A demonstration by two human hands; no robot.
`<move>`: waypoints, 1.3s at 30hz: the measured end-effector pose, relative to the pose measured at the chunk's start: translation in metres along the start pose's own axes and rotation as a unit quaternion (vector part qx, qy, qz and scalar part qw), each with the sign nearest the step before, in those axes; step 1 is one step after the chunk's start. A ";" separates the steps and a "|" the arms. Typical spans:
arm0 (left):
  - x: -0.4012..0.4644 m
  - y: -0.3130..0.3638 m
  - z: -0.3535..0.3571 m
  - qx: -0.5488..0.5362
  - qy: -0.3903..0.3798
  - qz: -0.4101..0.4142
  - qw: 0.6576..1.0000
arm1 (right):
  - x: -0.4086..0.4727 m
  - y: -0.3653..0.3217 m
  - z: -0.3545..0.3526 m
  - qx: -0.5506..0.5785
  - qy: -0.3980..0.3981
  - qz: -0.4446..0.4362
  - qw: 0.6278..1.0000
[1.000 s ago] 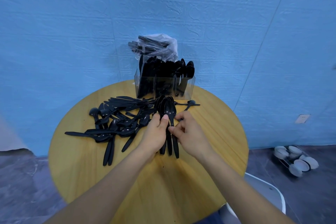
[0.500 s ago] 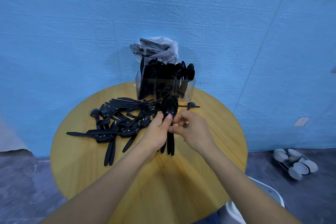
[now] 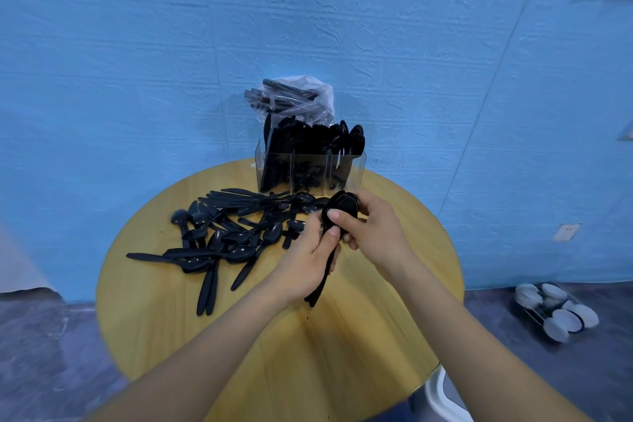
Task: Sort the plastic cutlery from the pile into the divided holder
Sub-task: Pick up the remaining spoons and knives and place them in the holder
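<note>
Both hands hold one nested stack of spoons [image 3: 340, 212] just in front of the divided holder [image 3: 310, 169]: left hand [image 3: 305, 262] wrapped around the handles, right hand [image 3: 371, 228] pinching the bowls, likely squaring them for one drop. Left of the holder lies the pile [image 3: 233, 229]; a plastic bag [image 3: 294, 99] sits behind it.

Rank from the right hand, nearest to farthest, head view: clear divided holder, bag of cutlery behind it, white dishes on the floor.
From the right hand:
1. Clear divided holder, just beyond the hand on the table.
2. Bag of cutlery, behind the holder, at the wall.
3. White dishes, on the floor, far right.
</note>
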State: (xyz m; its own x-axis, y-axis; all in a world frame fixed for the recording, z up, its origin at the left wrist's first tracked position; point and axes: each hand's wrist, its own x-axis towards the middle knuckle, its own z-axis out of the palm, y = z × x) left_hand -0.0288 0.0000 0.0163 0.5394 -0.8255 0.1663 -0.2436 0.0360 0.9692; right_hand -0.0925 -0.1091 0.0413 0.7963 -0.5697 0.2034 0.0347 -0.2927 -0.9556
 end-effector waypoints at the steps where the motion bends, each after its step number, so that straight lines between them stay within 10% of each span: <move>1: 0.001 -0.001 0.000 0.013 0.014 0.014 1.000 | -0.001 0.000 0.000 0.015 0.004 -0.001 1.000; 14: 0.007 0.009 0.005 0.076 0.200 0.136 0.967 | -0.003 0.001 -0.003 0.062 0.029 -0.014 0.998; 30: 0.041 0.021 -0.003 -0.235 0.125 -0.073 0.961 | 0.019 -0.004 -0.017 0.077 0.010 -0.010 0.997; 39: 0.108 0.022 -0.006 -0.051 0.112 -0.022 0.992 | 0.080 -0.002 -0.040 0.066 0.092 -0.001 0.994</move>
State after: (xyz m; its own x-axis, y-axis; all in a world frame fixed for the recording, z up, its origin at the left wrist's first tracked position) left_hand 0.0291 -0.0849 0.0563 0.7166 -0.6814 0.1489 -0.1393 0.0694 0.9878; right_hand -0.0528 -0.1852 0.0679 0.6722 -0.7039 0.2296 0.1252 -0.1975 -0.9723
